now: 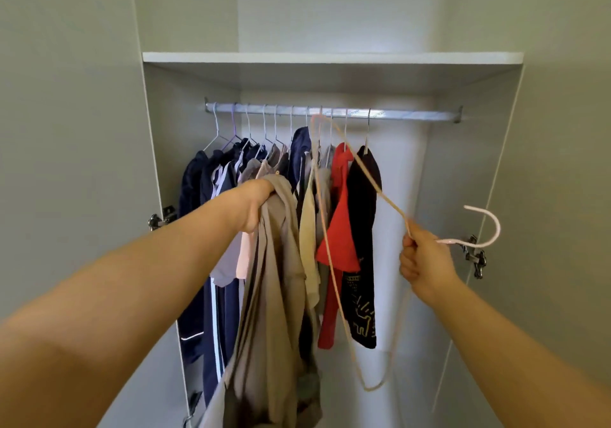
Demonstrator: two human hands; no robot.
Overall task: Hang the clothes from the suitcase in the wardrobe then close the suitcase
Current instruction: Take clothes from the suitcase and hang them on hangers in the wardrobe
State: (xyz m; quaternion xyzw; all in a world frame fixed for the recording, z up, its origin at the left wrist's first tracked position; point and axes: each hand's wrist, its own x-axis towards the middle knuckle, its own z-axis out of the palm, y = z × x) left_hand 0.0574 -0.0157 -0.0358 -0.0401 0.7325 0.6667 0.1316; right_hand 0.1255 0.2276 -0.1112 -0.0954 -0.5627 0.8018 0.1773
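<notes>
My left hand (256, 204) grips the top of a beige garment (274, 295) that hangs down in front of the open wardrobe. My right hand (425, 257) holds a pale pink wire hanger (330, 262) by its neck, turned sideways, its hook (489, 226) pointing right and its triangle stretching left and down. Nothing is on this hanger. Behind it runs the metal rail (413, 115) with several hung clothes: dark blue pieces on the left, a red top (340, 229) and a black printed top (363, 216) toward the middle. The suitcase is out of view.
A white shelf (330, 57) spans the wardrobe above the rail. The right part of the rail is bare. Open wardrobe doors stand at both sides, with metal hinges at left (158, 219) and right (476, 257).
</notes>
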